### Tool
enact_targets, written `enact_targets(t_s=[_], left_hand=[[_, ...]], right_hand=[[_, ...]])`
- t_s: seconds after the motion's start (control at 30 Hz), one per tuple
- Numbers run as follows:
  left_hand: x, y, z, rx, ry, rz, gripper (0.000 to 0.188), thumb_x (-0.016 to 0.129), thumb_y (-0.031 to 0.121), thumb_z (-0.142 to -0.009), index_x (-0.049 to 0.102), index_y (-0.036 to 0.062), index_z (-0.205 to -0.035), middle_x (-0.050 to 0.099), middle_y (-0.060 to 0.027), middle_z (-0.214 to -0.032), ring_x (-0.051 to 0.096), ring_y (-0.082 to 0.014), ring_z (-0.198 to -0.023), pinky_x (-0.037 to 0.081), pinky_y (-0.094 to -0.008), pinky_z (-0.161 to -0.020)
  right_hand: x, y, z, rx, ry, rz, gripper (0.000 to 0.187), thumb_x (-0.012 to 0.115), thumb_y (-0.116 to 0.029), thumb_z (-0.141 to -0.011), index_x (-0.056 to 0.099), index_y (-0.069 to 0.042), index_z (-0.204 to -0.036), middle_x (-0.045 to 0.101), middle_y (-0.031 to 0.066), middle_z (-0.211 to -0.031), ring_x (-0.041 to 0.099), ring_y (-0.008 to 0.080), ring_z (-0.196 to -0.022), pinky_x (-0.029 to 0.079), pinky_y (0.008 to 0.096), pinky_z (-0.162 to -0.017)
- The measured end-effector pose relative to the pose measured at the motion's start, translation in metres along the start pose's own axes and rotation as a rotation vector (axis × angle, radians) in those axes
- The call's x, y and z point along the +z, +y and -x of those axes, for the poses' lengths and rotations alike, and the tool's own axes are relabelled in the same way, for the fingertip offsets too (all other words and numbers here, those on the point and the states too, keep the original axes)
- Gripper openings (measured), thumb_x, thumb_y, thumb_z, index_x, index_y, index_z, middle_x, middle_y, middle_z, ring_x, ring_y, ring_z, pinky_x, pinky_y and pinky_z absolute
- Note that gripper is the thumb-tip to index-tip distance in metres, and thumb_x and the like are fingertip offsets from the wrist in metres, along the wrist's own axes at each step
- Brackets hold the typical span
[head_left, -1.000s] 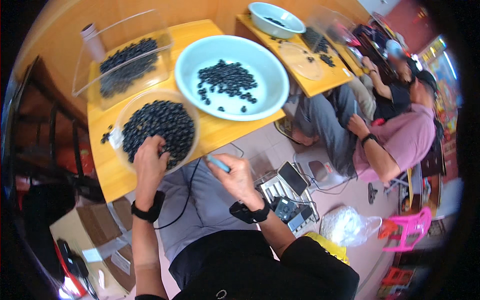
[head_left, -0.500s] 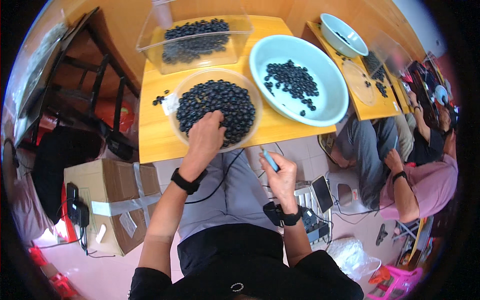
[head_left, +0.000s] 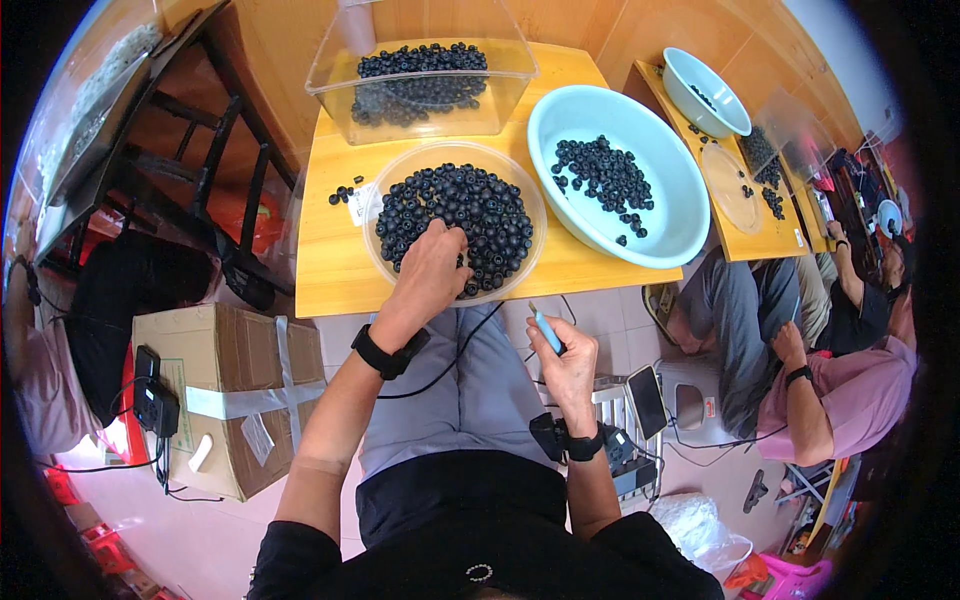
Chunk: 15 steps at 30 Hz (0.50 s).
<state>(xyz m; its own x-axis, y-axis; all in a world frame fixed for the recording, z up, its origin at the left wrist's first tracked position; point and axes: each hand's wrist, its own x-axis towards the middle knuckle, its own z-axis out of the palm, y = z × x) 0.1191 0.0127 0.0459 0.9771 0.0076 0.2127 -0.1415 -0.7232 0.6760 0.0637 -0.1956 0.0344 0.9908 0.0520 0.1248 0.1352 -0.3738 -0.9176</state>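
Observation:
A heap of small black round pieces with holes (head_left: 492, 215) fills a clear round tray (head_left: 540, 235) on the wooden table. My left hand (head_left: 432, 272) reaches over the tray's near edge, fingers curled down into the heap. Its fingertips are partly hidden, so what they pinch does not show. Off the table's near edge, above my lap, my right hand (head_left: 570, 368) grips a slim tool with a light-blue handle (head_left: 548, 335), its narrow tip pointing up toward the table. A light-blue basin (head_left: 682, 195) to the right of the tray has more black pieces (head_left: 606, 172) in it.
Behind the tray stands a clear plastic box (head_left: 512, 105) of black pieces. Several loose ones (head_left: 343, 194) lie left of the tray. A cardboard box (head_left: 225, 360) is on the floor at left. At right, a person in pink (head_left: 845, 400) sits by another table (head_left: 728, 232).
The view has shifted, so the table appears further right and slightly lower. My left hand stays in the heap, with its fingers slightly repositioned. My right hand still holds the blue-handled tool.

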Motion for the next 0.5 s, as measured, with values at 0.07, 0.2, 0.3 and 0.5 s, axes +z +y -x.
enact_targets(t_s=[0.07,0.2,0.3,0.5], left_hand=[[-0.001,-0.002,0.001,0.014,-0.034,-0.046,0.023,0.071,0.005,-0.066,0.057,0.0006,-0.084,0.051,-0.0150,-0.086,0.054,-0.0324,-0.083,0.044,-0.0389,-0.071],[-0.001,-0.002,0.000,0.015,-0.033,-0.037,0.023,0.071,0.005,-0.066,0.058,0.0008,-0.084,0.053,-0.0138,-0.083,0.055,-0.0308,-0.078,0.044,-0.0387,-0.070],[-0.001,-0.006,0.000,0.022,-0.033,0.033,0.019,0.070,0.003,-0.066,0.060,0.0008,-0.082,0.056,-0.0129,-0.079,0.057,-0.0281,-0.070,0.046,-0.0368,-0.065],[-0.004,-0.008,0.000,-0.024,0.005,0.133,0.016,0.066,-0.001,-0.066,0.059,0.0013,-0.080,0.056,-0.0136,-0.073,0.059,-0.0311,-0.073,0.047,-0.0385,-0.066]], right_hand=[[-0.001,-0.005,0.000,0.025,-0.011,0.018,0.013,0.065,-0.002,-0.076,0.066,0.002,-0.088,0.060,0.0122,-0.066,0.054,0.0117,-0.057,0.043,0.0260,-0.054],[-0.002,-0.001,0.000,0.014,-0.014,0.036,0.013,0.065,-0.002,-0.076,0.066,0.003,-0.088,0.060,0.0120,-0.066,0.054,0.0117,-0.057,0.043,0.0258,-0.054],[-0.003,0.001,0.000,0.022,-0.014,0.031,0.013,0.065,-0.001,-0.076,0.066,0.003,-0.088,0.061,0.0117,-0.067,0.053,0.0117,-0.056,0.043,0.0258,-0.054],[-0.001,0.004,-0.001,0.011,-0.022,0.023,0.013,0.065,-0.001,-0.076,0.066,0.003,-0.089,0.061,0.0117,-0.067,0.053,0.0112,-0.057,0.043,0.0260,-0.053]])
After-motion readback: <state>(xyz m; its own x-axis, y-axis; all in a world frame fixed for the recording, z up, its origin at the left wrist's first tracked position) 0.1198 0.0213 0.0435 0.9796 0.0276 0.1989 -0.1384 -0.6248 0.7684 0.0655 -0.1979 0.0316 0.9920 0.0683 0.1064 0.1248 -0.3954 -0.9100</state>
